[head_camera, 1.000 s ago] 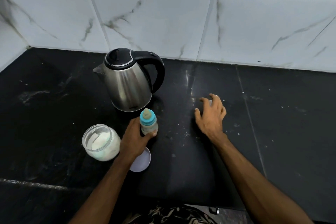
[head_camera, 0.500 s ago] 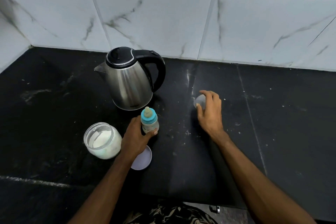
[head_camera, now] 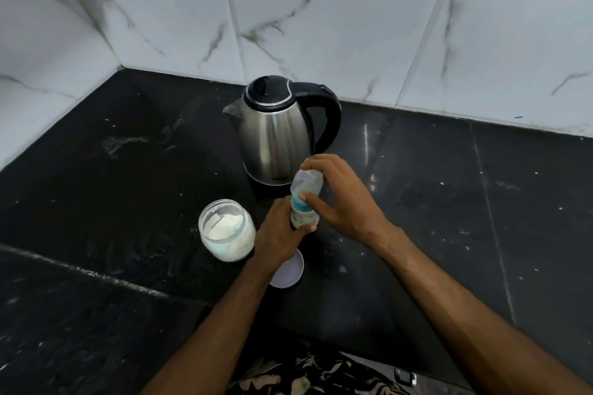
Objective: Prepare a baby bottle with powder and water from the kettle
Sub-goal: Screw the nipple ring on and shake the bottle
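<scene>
Fingers (head_camera: 313, 199) of my right hand (head_camera: 346, 202) pinch the clear cap (head_camera: 307, 183) over the baby bottle (head_camera: 302, 215); my left hand (head_camera: 278, 234) grips its body, kettle (head_camera: 276, 135) at twelve o'clock, powder jar (head_camera: 226, 231) at nine.

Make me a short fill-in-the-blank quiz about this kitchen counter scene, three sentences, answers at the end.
1. The left hand grips the baby bottle at its ____.
2. The right hand holds a clear ____ over the bottle's teat.
3. The powder jar stands open; its lid lies under the ____ wrist.

Answers: base; cap; left
</scene>
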